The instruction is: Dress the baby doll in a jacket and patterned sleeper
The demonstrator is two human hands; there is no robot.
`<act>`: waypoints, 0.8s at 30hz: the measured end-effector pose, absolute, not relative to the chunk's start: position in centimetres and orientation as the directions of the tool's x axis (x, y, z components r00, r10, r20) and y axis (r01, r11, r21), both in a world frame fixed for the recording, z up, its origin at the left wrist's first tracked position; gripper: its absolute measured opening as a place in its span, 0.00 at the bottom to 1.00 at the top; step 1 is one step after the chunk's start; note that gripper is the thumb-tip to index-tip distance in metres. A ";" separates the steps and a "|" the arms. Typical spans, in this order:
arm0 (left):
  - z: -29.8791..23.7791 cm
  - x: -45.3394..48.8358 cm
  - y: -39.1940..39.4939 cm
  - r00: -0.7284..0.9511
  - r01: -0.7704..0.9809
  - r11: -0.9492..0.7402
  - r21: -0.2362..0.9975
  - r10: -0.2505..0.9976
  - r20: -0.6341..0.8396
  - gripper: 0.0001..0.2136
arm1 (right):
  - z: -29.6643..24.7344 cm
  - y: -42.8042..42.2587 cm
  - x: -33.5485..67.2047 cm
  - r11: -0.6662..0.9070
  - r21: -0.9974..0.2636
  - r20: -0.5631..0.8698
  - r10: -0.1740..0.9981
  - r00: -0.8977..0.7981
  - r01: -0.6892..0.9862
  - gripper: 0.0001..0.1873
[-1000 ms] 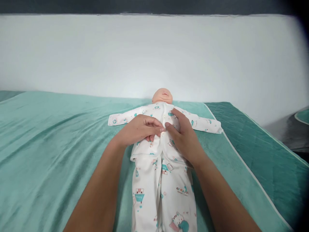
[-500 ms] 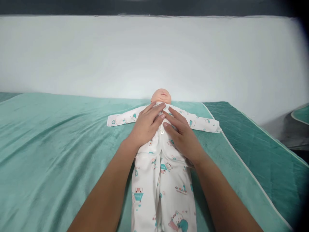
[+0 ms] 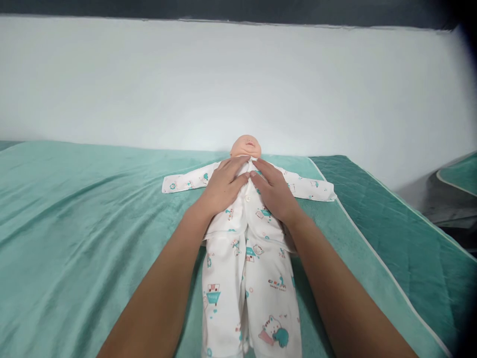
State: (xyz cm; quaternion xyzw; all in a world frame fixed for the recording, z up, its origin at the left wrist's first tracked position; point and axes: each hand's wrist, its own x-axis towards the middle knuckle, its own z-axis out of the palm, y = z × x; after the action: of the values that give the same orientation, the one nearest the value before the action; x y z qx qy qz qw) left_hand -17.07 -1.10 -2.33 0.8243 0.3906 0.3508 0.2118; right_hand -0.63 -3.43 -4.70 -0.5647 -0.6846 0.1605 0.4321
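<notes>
A baby doll (image 3: 246,146) lies on its back, its bald head away from me. It wears a white printed jacket (image 3: 238,219) with a button down the front, and matching pants (image 3: 270,298). Both sleeves are stretched out to the sides. My left hand (image 3: 225,181) rests flat on the left half of the jacket's chest, fingers extended toward the collar. On the other half lies my right hand (image 3: 274,186), palm down with fingers stretched out. Their fingertips come close together over the front opening. The chest fabric beneath both palms is hidden.
The doll lies on a light green sheet (image 3: 93,223) with wrinkles on the left. A darker green quilted cover (image 3: 391,223) shows at the right. Behind stands a white wall (image 3: 238,79). Another green-topped surface (image 3: 460,171) is at the far right.
My right hand has moved slightly up the chest and flattened, its fingers now closer to the collar. My left hand stays on the chest. The view has shifted a little.
</notes>
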 end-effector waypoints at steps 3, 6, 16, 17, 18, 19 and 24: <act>-2.4 -17.3 -0.9 0.453 0.446 -0.589 0.674 0.798 0.397 0.22 | -4.7 -2.5 -0.2 0.285 -0.742 0.367 0.930 0.011 0.606 0.26; -2.6 -17.6 -0.6 0.461 0.366 -0.558 0.745 0.804 0.376 0.21 | -4.9 -1.8 0.6 0.330 -0.792 0.372 0.928 -0.023 0.514 0.23; -2.8 -17.7 -0.2 0.461 0.267 -0.538 0.799 0.800 0.384 0.19 | -5.0 -1.7 1.6 0.410 -0.835 0.402 0.910 -0.104 0.367 0.24; -2.7 -17.7 -0.2 0.459 0.269 -0.538 0.798 0.801 0.385 0.19 | -5.0 -1.7 1.6 0.410 -0.833 0.401 0.910 -0.106 0.371 0.25; -2.6 -17.6 -0.2 0.457 0.275 -0.540 0.796 0.801 0.386 0.18 | -5.0 -1.8 1.7 0.409 -0.831 0.398 0.911 -0.110 0.376 0.26; -2.5 -17.6 -0.3 0.456 0.283 -0.543 0.791 0.802 0.387 0.18 | -5.0 -1.8 1.7 0.410 -0.830 0.396 0.911 -0.118 0.378 0.27; -2.5 -17.5 -0.5 0.423 0.319 -0.545 0.776 0.814 0.398 0.17 | -4.8 -2.2 1.6 0.435 -0.831 0.407 0.900 -0.153 0.347 0.28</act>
State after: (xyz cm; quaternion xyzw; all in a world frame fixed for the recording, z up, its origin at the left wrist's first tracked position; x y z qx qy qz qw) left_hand -17.50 -0.48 -2.50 0.7838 0.3614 0.3974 0.3116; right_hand 1.63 -2.22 -4.82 -0.4448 -0.7014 0.2912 0.4748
